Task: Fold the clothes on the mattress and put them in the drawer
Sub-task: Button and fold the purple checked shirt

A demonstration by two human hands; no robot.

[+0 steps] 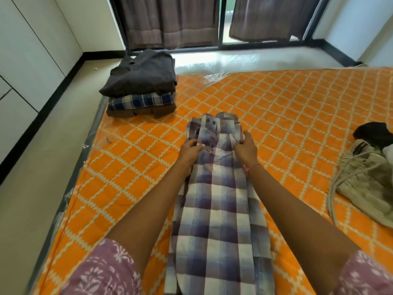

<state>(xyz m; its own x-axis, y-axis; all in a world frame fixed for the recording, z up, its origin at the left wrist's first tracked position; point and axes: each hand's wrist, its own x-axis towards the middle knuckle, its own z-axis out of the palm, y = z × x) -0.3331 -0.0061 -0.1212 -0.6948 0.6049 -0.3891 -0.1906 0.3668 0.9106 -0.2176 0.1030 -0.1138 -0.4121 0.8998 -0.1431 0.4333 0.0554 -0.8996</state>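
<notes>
While folding proceeds: checked shirt [214, 199] narrowed lengthwise, mid-mattress [287, 116].
Left hand [189, 151], right hand [246, 149]: pinching its shoulders.
Done: stack [140, 88], far-left corner.
Left: heap [365, 167], right edge; drawer unseen.

Both hands on a checked shirt laid lengthwise on the mattress

The left hand [190, 150] and right hand [246, 148] pinch the purple-and-white checked shirt [219, 209] near its collar, on the orange patterned mattress [287, 116]; a stack of folded clothes [140, 86] sits at the far left corner, beige trousers [365, 179] lie unfolded at right
</notes>
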